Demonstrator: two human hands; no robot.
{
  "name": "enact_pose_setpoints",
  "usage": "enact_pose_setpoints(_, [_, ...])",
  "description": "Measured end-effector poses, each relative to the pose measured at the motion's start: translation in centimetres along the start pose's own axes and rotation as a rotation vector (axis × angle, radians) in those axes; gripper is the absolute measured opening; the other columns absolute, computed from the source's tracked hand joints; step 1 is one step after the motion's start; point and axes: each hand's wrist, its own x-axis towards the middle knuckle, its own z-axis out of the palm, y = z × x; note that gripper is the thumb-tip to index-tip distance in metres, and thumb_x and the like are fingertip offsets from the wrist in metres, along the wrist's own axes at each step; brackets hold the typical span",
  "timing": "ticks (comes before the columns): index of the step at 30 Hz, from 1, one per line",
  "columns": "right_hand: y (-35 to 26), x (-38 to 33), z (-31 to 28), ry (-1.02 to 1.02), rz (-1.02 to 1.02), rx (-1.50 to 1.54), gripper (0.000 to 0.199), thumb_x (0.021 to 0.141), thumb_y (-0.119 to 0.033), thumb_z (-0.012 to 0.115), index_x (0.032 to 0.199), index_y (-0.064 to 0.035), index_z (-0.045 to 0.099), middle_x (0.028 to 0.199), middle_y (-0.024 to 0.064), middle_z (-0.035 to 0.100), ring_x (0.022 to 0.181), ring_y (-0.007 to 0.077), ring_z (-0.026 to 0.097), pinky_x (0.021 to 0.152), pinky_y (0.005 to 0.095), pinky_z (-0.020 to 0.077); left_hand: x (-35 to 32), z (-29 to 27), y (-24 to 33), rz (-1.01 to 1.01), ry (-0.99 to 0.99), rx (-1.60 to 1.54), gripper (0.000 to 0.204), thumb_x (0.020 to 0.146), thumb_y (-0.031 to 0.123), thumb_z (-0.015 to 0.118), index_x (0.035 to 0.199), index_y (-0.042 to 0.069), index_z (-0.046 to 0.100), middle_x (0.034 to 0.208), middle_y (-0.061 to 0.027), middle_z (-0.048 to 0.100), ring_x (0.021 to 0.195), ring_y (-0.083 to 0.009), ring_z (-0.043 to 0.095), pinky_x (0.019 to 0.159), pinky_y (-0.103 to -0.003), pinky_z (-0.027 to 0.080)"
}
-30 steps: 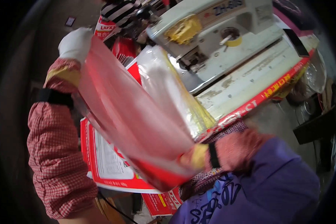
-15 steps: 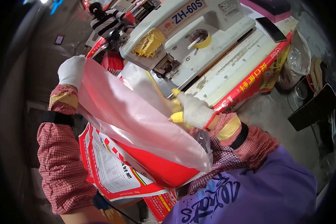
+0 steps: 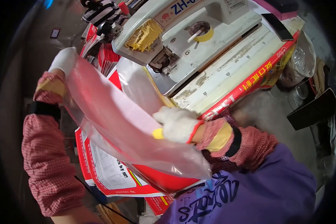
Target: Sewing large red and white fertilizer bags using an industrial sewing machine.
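Observation:
My left hand [image 3: 64,61], in a white glove, is closed on the upper left end of a translucent plastic liner bag [image 3: 112,100]. The liner hangs in a long slant across the front, with a red and white printed sack [image 3: 112,168] below and behind it. My right hand [image 3: 177,124], in a white glove with a red cuff and a yellow-tipped finger, lies against the liner's right edge with its fingers curled in. Part of those fingers is hidden. A light sewing machine [image 3: 156,33] stands just beyond, its needle area close to the liner.
A roll of yellow tape [image 3: 204,34] sits on the machine. A black phone [image 3: 277,27] lies on the white work table [image 3: 227,63], whose front edge carries a red printed strip. Folded red sacks [image 3: 107,58] are behind the liner. A person in stripes [image 3: 100,13] is farther off.
My left hand has moved left and slightly up, drawing the liner with it. My right hand has come left and down onto the liner, its spread fingers now curled.

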Motion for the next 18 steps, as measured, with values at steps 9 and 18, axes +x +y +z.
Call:
enact_pose_setpoints(9, [-0.6, -6.3, 1.9, 0.310, -0.196, 0.372, 0.018, 0.080, -0.017, 0.052, 0.093, -0.0055, 0.058, 0.079, 0.0108, 0.057, 0.068, 0.0215, 0.057, 0.060, 0.0328, 0.0464, 0.5, 16.0, 13.1, -0.181, 0.273, -0.198, 0.021, 0.083, 0.021, 0.044, 0.096, 0.009, 0.055, 0.084, -0.0135, 0.062, 0.070, -0.0294, 0.063, 0.058, -0.043, 0.049])
enact_pose_setpoints(18, [9.0, -13.1, 0.7, 0.231, 0.428, 1.197, 0.030, 0.080, -0.001, 0.052, 0.110, -0.0014, 0.055, 0.100, 0.0085, 0.059, 0.087, 0.0160, 0.058, 0.075, 0.0261, 0.0470, -0.4, 18.0, 19.5, 0.297, 0.648, -0.440, 0.016, 0.076, 0.012, 0.050, 0.089, 0.015, 0.057, 0.075, -0.0058, 0.058, 0.063, -0.0233, 0.060, 0.050, -0.035, 0.046])
